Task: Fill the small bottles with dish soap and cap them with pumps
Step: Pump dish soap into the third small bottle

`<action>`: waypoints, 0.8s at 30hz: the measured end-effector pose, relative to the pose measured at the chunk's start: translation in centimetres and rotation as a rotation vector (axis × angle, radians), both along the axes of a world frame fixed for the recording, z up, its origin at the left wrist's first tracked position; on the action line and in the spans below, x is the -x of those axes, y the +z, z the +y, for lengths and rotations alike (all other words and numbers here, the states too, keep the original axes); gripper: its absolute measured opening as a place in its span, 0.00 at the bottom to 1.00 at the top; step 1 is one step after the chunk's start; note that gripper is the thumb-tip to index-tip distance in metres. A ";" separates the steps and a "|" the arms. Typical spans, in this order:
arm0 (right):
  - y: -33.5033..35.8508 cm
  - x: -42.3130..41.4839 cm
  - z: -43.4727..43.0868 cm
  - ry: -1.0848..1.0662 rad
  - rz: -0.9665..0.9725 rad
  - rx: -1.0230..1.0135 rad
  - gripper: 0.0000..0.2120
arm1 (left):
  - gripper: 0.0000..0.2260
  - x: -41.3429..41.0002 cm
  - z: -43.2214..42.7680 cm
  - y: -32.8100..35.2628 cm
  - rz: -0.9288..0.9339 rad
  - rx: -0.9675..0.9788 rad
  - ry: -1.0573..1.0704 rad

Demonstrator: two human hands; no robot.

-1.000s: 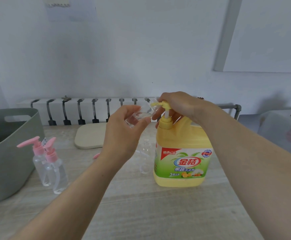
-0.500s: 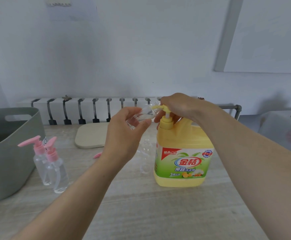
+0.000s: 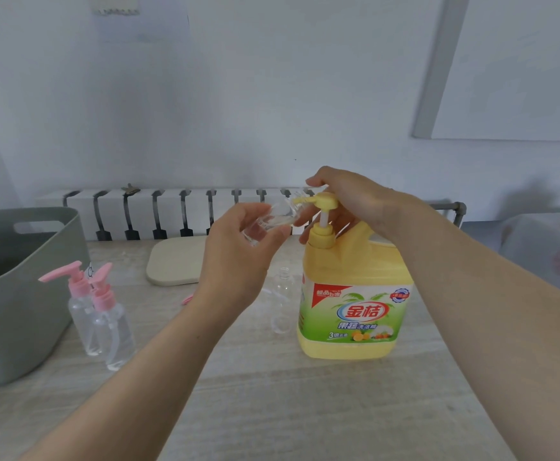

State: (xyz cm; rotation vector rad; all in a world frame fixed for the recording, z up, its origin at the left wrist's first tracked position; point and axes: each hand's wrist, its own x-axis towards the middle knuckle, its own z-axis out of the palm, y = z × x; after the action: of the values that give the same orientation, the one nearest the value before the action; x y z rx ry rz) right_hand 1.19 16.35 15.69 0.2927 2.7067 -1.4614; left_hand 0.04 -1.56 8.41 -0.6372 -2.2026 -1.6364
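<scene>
Pale tabletop (image 3: 272, 410): left hand (image 3: 235, 257) grips small bottle (image 3: 272, 221) tilted at spout (image 3: 305, 200) to catch soap; right hand (image 3: 348, 194) clasps pump (image 3: 327, 202) on jug (image 3: 352, 294).

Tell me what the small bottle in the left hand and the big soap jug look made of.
Small bottle: probably clear glossy plastic; the background shows through it. Soap jug: opaque yellow plastic, smooth, slightly shiny, with a printed label.

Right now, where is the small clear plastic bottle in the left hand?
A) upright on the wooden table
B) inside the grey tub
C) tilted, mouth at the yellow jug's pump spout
C: the left hand holds the small clear bottle tilted, its mouth at the yellow pump the right hand grips.
</scene>
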 end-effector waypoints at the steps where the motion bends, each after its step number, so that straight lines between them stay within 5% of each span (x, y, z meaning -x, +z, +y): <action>1: 0.0 0.0 0.0 -0.003 0.009 -0.003 0.28 | 0.16 0.0 0.0 0.0 0.001 0.003 0.000; 24: -0.2 0.1 -1.0 -0.018 0.021 -0.233 0.23 | 0.15 0.1 0.2 -0.5 -0.003 -0.010 -0.019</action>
State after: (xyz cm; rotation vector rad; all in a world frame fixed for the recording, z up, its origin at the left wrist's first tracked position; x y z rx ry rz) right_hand 1.13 15.37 15.46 0.3140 2.9006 -1.1582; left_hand -0.03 -1.34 7.87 -0.6554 -2.1962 -1.6578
